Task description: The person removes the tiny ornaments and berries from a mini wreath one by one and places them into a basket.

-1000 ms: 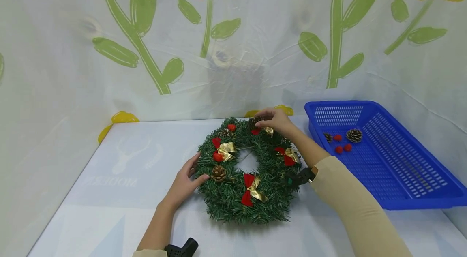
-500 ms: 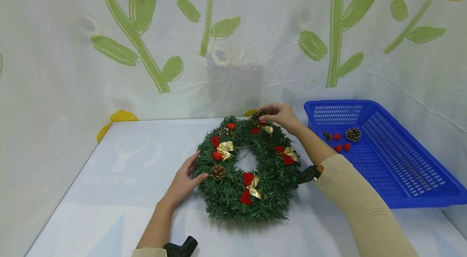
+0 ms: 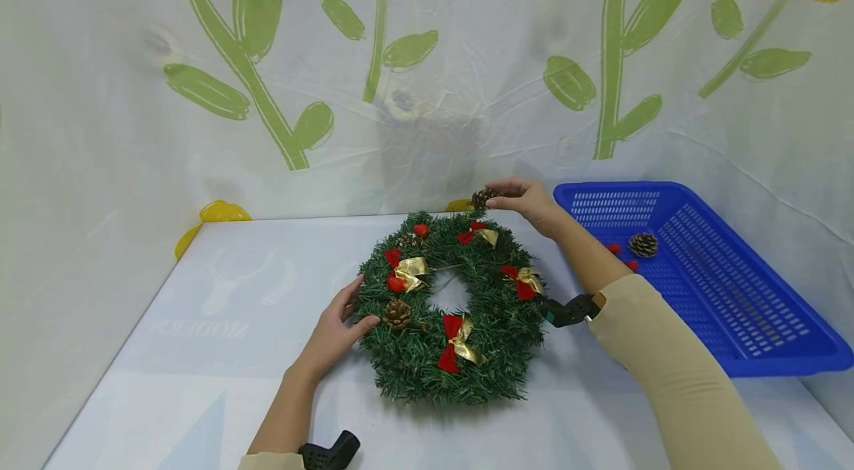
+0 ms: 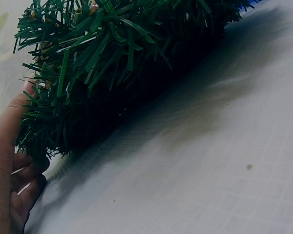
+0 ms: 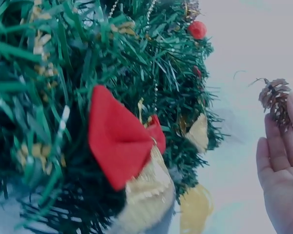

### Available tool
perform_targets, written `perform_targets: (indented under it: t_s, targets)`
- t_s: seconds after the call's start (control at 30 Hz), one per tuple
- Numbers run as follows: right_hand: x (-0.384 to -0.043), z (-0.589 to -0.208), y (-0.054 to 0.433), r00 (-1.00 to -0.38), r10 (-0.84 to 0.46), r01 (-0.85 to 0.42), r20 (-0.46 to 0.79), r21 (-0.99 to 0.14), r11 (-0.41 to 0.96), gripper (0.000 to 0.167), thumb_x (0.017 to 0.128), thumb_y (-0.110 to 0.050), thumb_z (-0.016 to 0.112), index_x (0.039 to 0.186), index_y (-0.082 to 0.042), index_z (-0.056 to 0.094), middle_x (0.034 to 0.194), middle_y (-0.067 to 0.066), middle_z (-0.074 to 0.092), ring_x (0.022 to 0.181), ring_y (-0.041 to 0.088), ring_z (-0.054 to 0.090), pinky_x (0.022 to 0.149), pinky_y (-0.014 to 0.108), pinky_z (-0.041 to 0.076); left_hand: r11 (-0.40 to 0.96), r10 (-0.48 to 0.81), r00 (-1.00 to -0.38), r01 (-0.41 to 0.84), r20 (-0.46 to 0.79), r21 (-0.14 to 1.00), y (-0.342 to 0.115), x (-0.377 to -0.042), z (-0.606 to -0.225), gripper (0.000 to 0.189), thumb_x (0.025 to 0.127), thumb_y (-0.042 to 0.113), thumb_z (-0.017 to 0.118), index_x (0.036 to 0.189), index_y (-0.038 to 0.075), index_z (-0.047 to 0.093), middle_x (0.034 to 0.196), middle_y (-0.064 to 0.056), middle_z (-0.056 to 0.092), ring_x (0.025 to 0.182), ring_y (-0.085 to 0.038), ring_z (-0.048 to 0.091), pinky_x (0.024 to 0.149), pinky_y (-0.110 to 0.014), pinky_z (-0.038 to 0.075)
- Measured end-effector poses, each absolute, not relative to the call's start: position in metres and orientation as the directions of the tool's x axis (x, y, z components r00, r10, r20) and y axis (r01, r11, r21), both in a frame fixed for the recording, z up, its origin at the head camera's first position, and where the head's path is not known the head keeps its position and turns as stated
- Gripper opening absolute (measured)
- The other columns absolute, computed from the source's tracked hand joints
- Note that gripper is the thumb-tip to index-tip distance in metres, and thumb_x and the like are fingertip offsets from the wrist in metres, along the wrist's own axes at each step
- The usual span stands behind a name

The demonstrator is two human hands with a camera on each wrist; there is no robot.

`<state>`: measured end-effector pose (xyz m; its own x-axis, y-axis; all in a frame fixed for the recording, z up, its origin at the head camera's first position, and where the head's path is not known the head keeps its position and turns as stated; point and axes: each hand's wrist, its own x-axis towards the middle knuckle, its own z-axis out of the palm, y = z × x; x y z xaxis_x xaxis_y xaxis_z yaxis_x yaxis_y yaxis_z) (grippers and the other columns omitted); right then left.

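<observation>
- Head: the wreath (image 3: 497, 307) lies mid-table, its far side near the back edge of the table (image 3: 167, 396); the basket (image 3: 787, 368) stands by the back right corner.
- The left hand (image 3: 336, 333) holds the wreath's left side, thumb on top and spread away from the fingers.
- The right hand (image 3: 523, 204) pinches the held cone (image 3: 482, 199) just beyond the wreath's far side.
- The wreath looks largely trimmed, I judge: four bows (image 3: 456, 342), two berries (image 3: 396, 282) and two fixed cones (image 3: 397, 314) sit on it. Off it are the held cone and, in the basket, a spare cone (image 3: 643, 245) and red pieces (image 3: 613, 248).
- A second ago the held cone was against the greenery by the far bow; now it is up and away toward the back edge. The left hand has kept its place. The right arm now hides more of the basket's contents.
- Left wrist: fingers bend in beneath the wreath's edge, thumb against the needles.
- Right wrist: the held cone, a thin wire at its end, is between thumb and fingertips, clear of the wreath.
</observation>
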<state>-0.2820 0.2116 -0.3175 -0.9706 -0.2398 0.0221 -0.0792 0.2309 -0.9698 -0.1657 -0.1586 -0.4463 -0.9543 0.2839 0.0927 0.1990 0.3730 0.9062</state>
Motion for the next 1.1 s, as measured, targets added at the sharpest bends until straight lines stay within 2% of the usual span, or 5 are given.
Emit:
perform_targets:
  t_s: [0.33,0.53,0.67,1.0,1.1]
  targets:
    - [-0.279,-0.305,0.228,-0.983,-0.186,-0.057,0.004,-0.958,0.280,0.051,0.086,-0.018,0.071,0.131,-0.001,0.055,0.108,-0.013,0.062,0.108,0.011,0.054,0.107,0.044,0.038,0.370,0.283,-0.954,0.207,0.102,0.906,-0.158,-0.166,-0.444,0.076,0.089,0.030,0.066,0.152,0.023,0.023,0.153,-0.014,0.026,0.137,-0.039,0.031,0.111,-0.053,0.031]
    - [-0.276,-0.301,0.241,-0.989,-0.150,-0.032,-0.005,-0.970,0.243,0.046,0.087,-0.014,0.070,0.130,-0.004,0.057,0.111,-0.012,0.063,0.114,0.013,0.052,0.113,0.044,0.030,0.370,0.281,-0.953,0.216,0.113,0.904,-0.157,-0.166,-0.443,0.076,0.089,0.029,0.067,0.151,0.022,0.024,0.152,-0.013,0.028,0.136,-0.038,0.032,0.110,-0.053,0.032]
    - [-0.272,-0.298,0.250,-0.992,-0.129,-0.042,0.011,-0.971,0.234,0.043,0.086,-0.015,0.071,0.127,-0.006,0.060,0.110,-0.013,0.064,0.119,0.015,0.049,0.114,0.043,0.030,0.365,0.284,-0.949,0.238,0.136,0.900,-0.157,-0.165,-0.443,0.076,0.089,0.028,0.067,0.151,0.021,0.025,0.149,-0.013,0.032,0.135,-0.037,0.033,0.109,-0.054,0.033]
    - [-0.262,-0.285,0.275,-0.995,-0.103,-0.042,0.020,-0.974,0.221,0.035,0.087,-0.014,0.069,0.122,-0.016,0.065,0.105,-0.017,0.065,0.112,0.007,0.050,0.115,0.044,0.025,0.370,0.287,-0.949,0.234,0.128,0.899,-0.158,-0.164,-0.446,0.077,0.089,0.029,0.067,0.151,0.024,0.023,0.152,-0.013,0.028,0.136,-0.040,0.032,0.108,-0.055,0.034]
    - [-0.259,-0.282,0.282,-0.995,-0.092,-0.046,0.026,-0.975,0.219,0.035,0.087,-0.014,0.069,0.122,-0.018,0.066,0.104,-0.018,0.065,0.110,0.005,0.051,0.114,0.043,0.028,0.371,0.283,-0.952,0.223,0.119,0.902,-0.159,-0.165,-0.447,0.077,0.089,0.030,0.067,0.151,0.025,0.023,0.153,-0.013,0.027,0.136,-0.040,0.032,0.108,-0.056,0.034]
